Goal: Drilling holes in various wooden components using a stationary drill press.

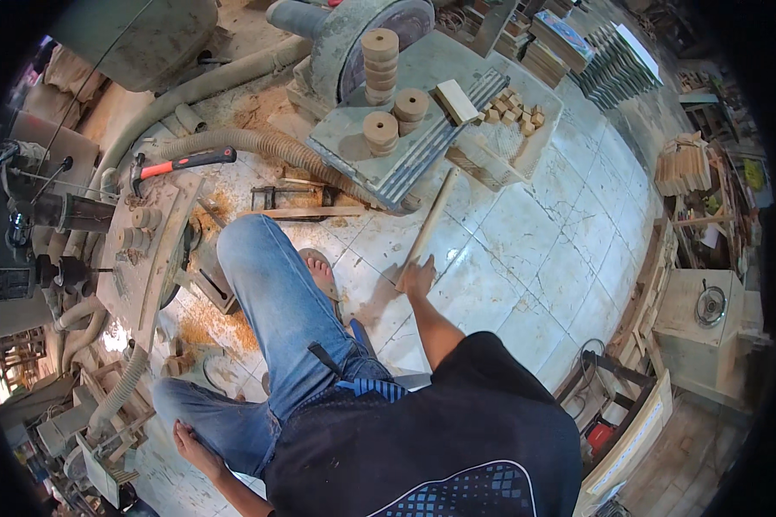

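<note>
My right hand (pixel 419 277) is closed round the near end of a long, pale wooden bar (pixel 431 220). The bar slants away over the tiled floor, its far end beside a wooden box (pixel 489 164) under the sander table. Low on the left, my left hand (pixel 191 445) lies against my jeans at the thigh, fingers stretched out, holding nothing. Ahead, drilled wooden discs stand on the grey sander table (pixel 336 138): one tall stack (pixel 379 65) and two lower ones (pixel 410 105). A pale wooden block (pixel 457 101) rests by the table's slotted edge.
A disc sander (pixel 362 43) rises behind the table. Small wooden cubes (pixel 517 112) fill a tray at its right. A red-handled hammer (pixel 185 162) and more discs (pixel 134 238) lie on the drill press table (pixel 151 267) at left. A ribbed hose (pixel 259 146) crosses the sawdust.
</note>
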`<state>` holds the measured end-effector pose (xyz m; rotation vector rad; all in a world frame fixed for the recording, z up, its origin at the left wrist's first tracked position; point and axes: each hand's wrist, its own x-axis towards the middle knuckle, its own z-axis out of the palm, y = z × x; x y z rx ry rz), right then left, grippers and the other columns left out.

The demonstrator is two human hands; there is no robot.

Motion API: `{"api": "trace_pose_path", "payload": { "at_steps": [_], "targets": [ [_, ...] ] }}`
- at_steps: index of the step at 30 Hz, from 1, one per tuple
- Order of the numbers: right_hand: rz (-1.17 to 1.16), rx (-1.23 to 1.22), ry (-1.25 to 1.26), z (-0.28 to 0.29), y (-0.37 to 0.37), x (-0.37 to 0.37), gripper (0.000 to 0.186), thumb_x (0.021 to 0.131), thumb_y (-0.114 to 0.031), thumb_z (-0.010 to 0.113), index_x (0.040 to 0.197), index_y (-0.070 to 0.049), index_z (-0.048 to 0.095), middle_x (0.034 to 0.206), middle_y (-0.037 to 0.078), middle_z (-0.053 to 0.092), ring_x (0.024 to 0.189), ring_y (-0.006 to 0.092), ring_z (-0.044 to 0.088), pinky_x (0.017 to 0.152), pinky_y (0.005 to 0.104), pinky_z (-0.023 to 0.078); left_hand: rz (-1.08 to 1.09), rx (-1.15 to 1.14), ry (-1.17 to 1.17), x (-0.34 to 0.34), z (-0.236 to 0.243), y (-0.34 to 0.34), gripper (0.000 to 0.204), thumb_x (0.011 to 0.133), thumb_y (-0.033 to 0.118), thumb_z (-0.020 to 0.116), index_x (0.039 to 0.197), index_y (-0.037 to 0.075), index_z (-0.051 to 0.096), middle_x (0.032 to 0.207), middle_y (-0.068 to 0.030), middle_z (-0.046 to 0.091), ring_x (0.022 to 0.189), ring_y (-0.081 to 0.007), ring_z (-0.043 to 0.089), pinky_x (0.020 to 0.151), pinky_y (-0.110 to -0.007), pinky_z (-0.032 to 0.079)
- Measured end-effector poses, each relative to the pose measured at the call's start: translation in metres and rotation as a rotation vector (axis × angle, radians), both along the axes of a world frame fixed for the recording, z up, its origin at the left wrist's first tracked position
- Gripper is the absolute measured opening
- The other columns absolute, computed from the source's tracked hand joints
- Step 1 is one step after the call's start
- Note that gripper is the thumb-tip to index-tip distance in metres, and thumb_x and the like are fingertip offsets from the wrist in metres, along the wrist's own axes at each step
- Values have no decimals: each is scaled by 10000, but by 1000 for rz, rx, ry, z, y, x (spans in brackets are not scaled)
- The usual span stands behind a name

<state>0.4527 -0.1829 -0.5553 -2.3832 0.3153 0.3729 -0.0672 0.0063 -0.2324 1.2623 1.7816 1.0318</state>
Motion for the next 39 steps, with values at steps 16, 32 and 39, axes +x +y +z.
{"api": "trace_pose_path", "payload": {
  "at_steps": [16, 32, 39],
  "targets": [
    [484, 837, 238, 245, 111, -49, 397, 994, -349, 486, 1219, -35, 578, 1108, 89, 648, 1062, 189, 576, 915, 367, 417, 184, 210, 72, 12, 32, 38, 312, 1019, 218, 471, 1094, 0, 681, 747, 3, 575, 677, -66, 496, 619, -229, 403],
    [970, 335, -234, 325, 203, -127, 555, 1008, -266, 497, 1439, 39, 325, 1456, 207, 381, 1348, 312, 357, 1138, 387, 234, 365, 168, 108, 1, 7, 48, 170, 960, 55, 563, 1053, -35, 672, 720, -5, 564, 608, -56, 446, 534, -236, 347],
    [955, 354, -257, 318, 203, -124, 517, 1013, -258, 477, 1424, 30, 351, 1400, 178, 434, 1284, 268, 411, 1110, 363, 272, 410, 143, 53, 10, -3, 50, 148, 963, 33, 568, 1046, -32, 673, 773, -23, 584, 659, -58, 471, 568, -223, 355]
  ]
}}
